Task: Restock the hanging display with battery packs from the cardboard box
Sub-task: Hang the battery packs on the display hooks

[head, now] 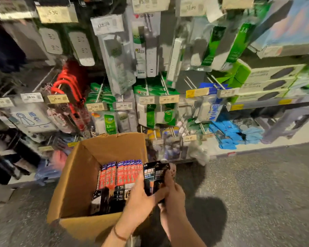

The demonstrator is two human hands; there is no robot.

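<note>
A small stack of black carded battery packs (154, 175) is held upright over the right-hand rim of an open brown cardboard box (73, 175), gripped from both sides: the left hand (141, 198), a thin band at its wrist, has its fingers curled round the stack's near edge, while the right hand (173, 193) clasps the far edge. Inside the box, rows of red-and-blue battery packs (121, 175) stand on edge behind darker packs (105, 198). The box sits on a grey speckled floor (257, 184) just before a hanging display (118, 56) of bagged white power strips and yellow price tags (169, 99).
</note>
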